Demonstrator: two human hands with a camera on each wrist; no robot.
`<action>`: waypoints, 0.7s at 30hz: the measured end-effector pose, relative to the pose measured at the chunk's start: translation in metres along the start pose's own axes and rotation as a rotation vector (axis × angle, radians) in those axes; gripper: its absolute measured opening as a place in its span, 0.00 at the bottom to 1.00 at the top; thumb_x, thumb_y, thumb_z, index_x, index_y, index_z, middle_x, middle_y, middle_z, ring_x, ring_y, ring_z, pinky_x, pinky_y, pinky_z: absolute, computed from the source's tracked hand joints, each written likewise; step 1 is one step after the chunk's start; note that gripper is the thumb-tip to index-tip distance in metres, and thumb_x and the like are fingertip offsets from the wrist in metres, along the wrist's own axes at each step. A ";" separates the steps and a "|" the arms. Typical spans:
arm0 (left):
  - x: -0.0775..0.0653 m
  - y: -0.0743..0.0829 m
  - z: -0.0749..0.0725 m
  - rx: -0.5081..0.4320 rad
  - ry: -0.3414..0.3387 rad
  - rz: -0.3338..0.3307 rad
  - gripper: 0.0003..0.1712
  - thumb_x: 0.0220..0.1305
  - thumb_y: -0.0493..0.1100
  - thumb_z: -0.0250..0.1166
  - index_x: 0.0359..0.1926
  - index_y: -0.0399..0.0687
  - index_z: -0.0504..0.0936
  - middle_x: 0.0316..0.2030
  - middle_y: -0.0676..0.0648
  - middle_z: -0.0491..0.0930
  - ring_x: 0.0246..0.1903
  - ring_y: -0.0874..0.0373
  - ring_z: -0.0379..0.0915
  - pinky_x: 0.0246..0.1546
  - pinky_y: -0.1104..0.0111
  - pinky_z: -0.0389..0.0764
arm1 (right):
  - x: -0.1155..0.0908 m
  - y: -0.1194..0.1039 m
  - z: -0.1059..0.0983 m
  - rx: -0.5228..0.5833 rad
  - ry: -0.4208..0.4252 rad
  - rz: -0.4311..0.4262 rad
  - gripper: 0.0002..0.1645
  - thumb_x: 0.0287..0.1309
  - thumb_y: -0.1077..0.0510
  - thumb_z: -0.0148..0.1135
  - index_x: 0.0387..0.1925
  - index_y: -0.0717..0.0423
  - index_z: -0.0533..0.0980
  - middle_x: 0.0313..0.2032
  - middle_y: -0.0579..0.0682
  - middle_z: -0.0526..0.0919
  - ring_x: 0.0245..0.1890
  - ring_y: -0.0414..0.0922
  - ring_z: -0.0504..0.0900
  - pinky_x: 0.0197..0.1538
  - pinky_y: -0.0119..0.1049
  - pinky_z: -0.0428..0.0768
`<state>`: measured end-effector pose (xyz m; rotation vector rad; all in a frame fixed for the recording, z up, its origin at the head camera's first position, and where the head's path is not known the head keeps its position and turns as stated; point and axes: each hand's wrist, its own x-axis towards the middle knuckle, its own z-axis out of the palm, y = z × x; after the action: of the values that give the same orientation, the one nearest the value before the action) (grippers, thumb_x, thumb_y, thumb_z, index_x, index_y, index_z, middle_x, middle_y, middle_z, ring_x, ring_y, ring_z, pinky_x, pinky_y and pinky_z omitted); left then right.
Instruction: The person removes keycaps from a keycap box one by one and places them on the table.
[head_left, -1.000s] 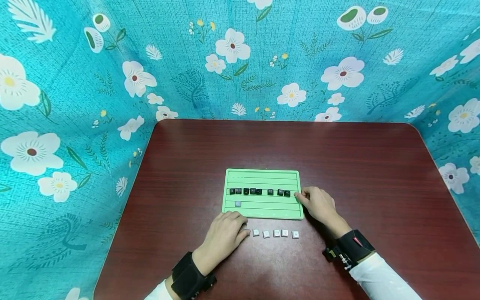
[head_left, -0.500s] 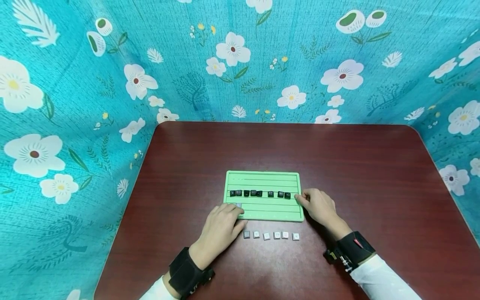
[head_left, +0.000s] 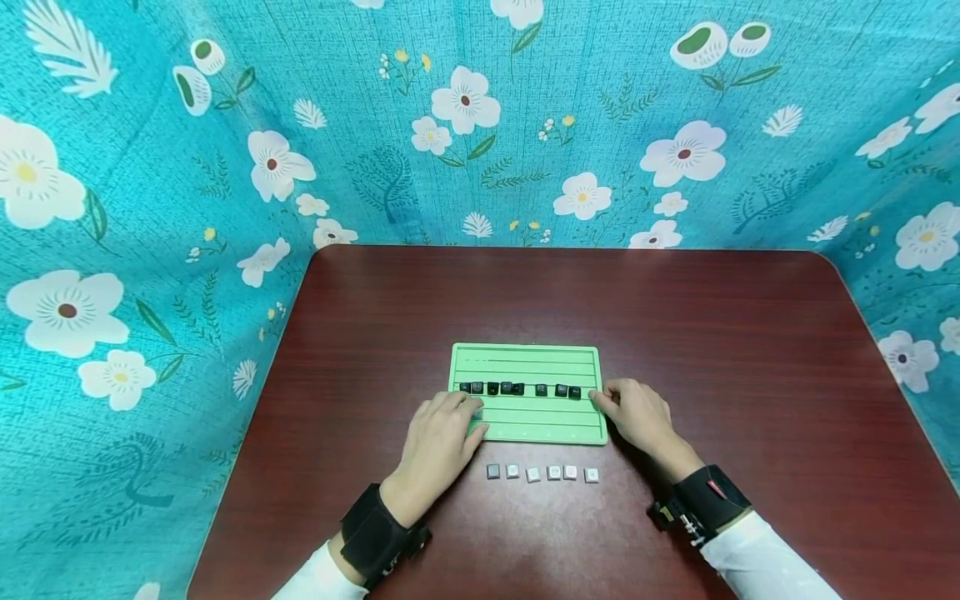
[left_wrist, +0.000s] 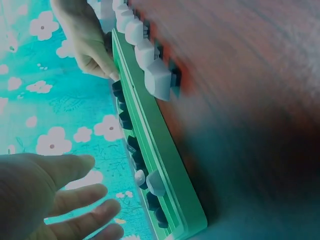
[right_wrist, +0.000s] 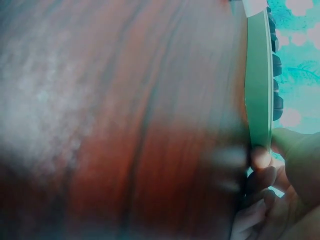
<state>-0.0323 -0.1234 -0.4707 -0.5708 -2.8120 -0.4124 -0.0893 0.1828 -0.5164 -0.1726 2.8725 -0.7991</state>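
A light green ridged board [head_left: 543, 427] lies on the table, with a row of black keycaps [head_left: 542, 390] across its middle. My left hand [head_left: 437, 437] is over the board's left end, fingers loosely extended. In the left wrist view its thumb and fingers are spread apart with nothing between them. A pale grey keycap [left_wrist: 156, 183] stands on the board, mostly covered by the left hand in the head view. My right hand [head_left: 637, 412] pinches the board's right edge between thumb and fingers, as the right wrist view shows.
Several white and grey keycaps [head_left: 554, 472] form a loose row on the dark brown table [head_left: 570, 300], in front of the board. A blue flowered cloth [head_left: 510, 167] hangs around the table's back and sides.
My left hand has moved forward from the table's grey keycap onto the board's left end, uncovering that keycap. The right hand stays at the board's right edge.
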 end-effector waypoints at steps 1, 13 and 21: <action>0.001 0.000 0.000 0.007 0.006 -0.007 0.16 0.56 0.49 0.64 0.44 0.47 0.83 0.41 0.49 0.81 0.41 0.54 0.74 0.38 0.62 0.74 | 0.000 0.000 0.000 0.000 0.001 -0.002 0.26 0.61 0.40 0.53 0.13 0.46 0.63 0.10 0.40 0.57 0.11 0.41 0.56 0.16 0.35 0.50; 0.007 -0.003 0.007 0.038 -0.035 -0.006 0.16 0.54 0.44 0.67 0.44 0.48 0.83 0.41 0.48 0.81 0.40 0.53 0.75 0.33 0.64 0.72 | 0.000 0.000 0.000 -0.006 0.010 -0.004 0.26 0.60 0.40 0.53 0.13 0.46 0.63 0.09 0.40 0.57 0.11 0.42 0.56 0.16 0.35 0.50; 0.009 -0.003 0.010 0.060 -0.083 0.002 0.16 0.54 0.44 0.67 0.45 0.48 0.83 0.41 0.48 0.81 0.41 0.54 0.75 0.35 0.64 0.72 | 0.000 0.000 0.001 -0.007 0.014 -0.005 0.26 0.60 0.40 0.53 0.13 0.46 0.63 0.10 0.41 0.57 0.11 0.41 0.56 0.16 0.35 0.50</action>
<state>-0.0431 -0.1203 -0.4781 -0.5902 -2.8914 -0.3098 -0.0894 0.1827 -0.5171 -0.1759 2.8898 -0.7941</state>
